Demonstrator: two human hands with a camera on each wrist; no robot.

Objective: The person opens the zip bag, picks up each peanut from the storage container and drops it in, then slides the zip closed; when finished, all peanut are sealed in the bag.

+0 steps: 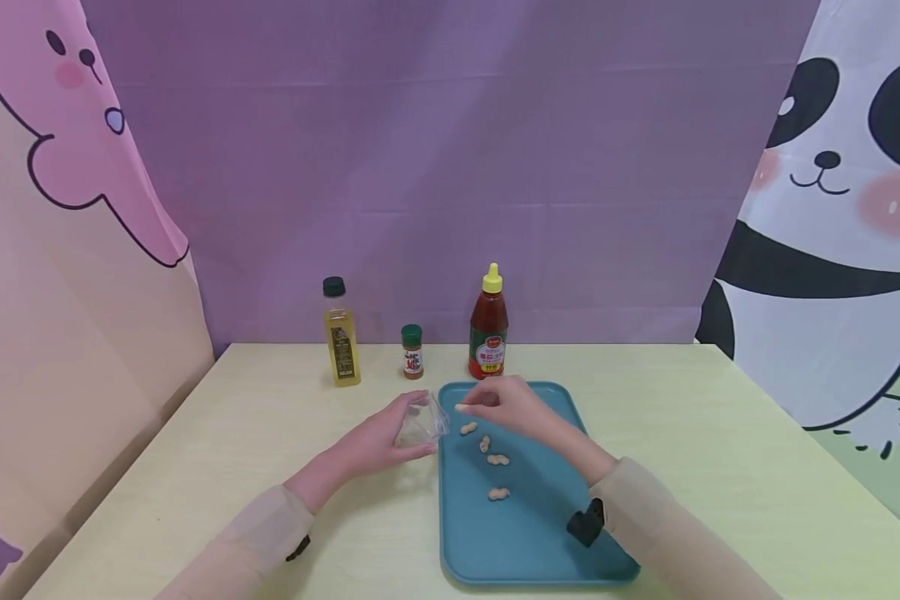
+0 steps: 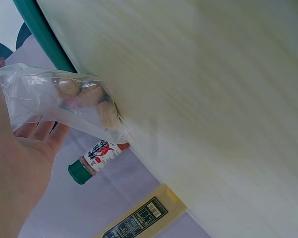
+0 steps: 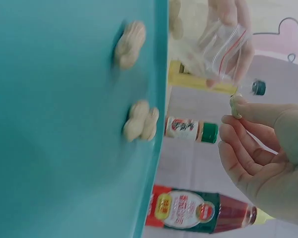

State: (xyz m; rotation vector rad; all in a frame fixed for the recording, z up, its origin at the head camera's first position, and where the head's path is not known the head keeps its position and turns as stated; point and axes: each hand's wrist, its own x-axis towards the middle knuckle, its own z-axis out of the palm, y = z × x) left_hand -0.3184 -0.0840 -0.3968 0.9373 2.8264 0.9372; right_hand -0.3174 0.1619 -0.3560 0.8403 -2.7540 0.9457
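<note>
My left hand [image 1: 371,437] holds a clear zip bag [image 1: 422,423] just off the left edge of the blue tray [image 1: 532,542]. In the left wrist view, peanuts [image 2: 92,94] lie in the bottom of the bag. A red strip runs along the bag's mouth in the right wrist view. Thumb and fingertips of my right hand [image 1: 513,406] pinch one peanut [image 3: 235,105] over the tray's far part, close to the bag but apart from it. Several peanuts [image 1: 498,494] lie scattered down the tray's left half.
Along the table's back edge stand an oil bottle [image 1: 342,342] with a dark cap, a small green-capped seasoning jar [image 1: 412,354] and a red sauce bottle [image 1: 489,333] with a yellow nozzle. The sauce bottle stands right behind the tray. A purple cloth [image 1: 450,167] hangs beyond the table.
</note>
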